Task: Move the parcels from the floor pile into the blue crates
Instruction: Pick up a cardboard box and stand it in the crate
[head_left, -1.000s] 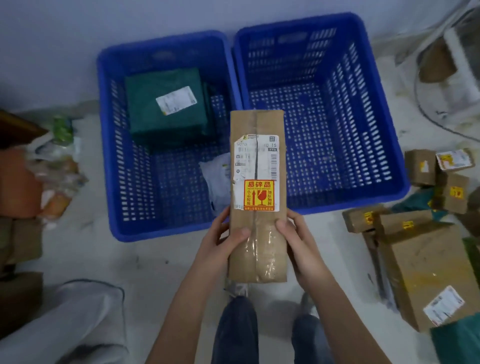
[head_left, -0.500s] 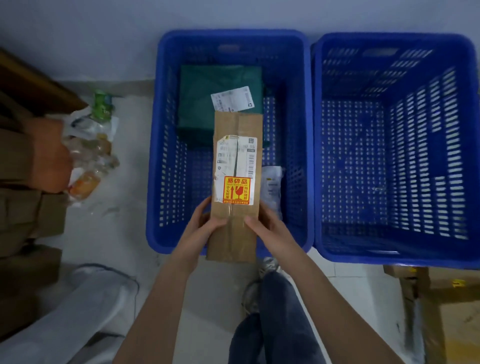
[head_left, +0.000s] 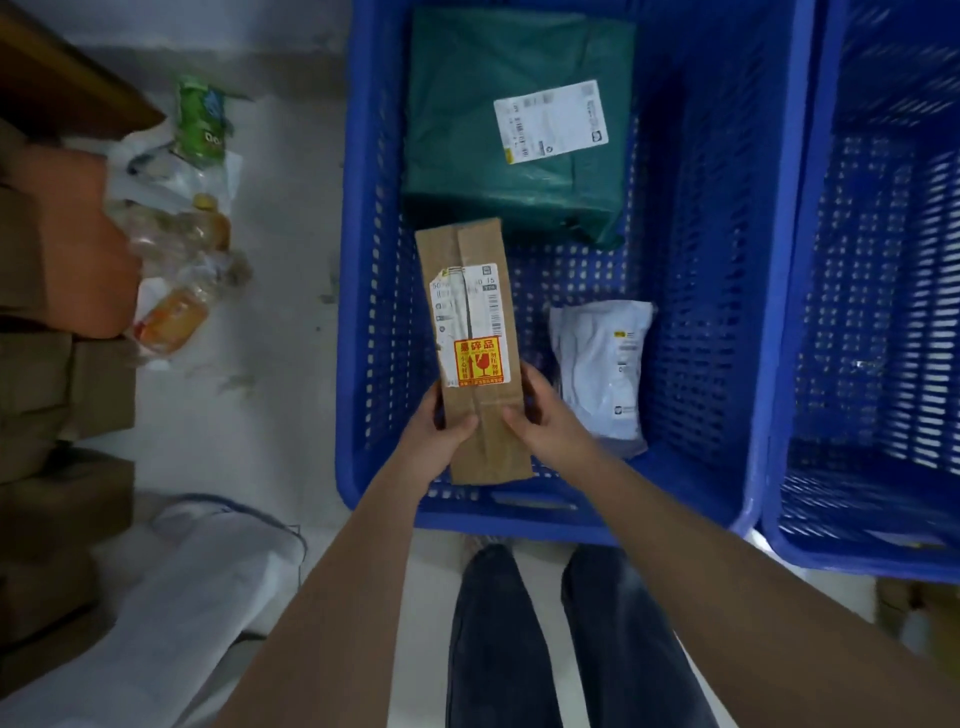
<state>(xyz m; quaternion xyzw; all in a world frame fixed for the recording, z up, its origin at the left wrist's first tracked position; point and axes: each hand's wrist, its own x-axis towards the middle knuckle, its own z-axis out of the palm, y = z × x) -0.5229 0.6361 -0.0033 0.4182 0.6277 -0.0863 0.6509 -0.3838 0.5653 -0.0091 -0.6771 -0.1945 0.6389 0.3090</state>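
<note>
A long brown cardboard parcel (head_left: 475, 332) with a white label and a red-and-yellow fragile sticker is inside the left blue crate (head_left: 363, 499), low over its floor. My left hand (head_left: 441, 431) grips its near left edge and my right hand (head_left: 540, 421) grips its near right edge. A green bag parcel (head_left: 514, 124) with a white label lies at the crate's far end. A small white bag parcel (head_left: 602, 369) lies to the right of the brown one. The right blue crate (head_left: 779, 540) shows only its perforated floor and walls.
Plastic bottles and a clear bag (head_left: 182, 249) lie on the floor left of the crates. Brown cardboard boxes (head_left: 57, 395) stack along the left edge. A white sack (head_left: 171, 623) sits at the lower left. My legs (head_left: 550, 639) stand just before the crate.
The brown parcel has gone from above the gap between the crates leftward and down into the left crate. Both hands kept their hold. The view has swung left, hiding the floor pile.
</note>
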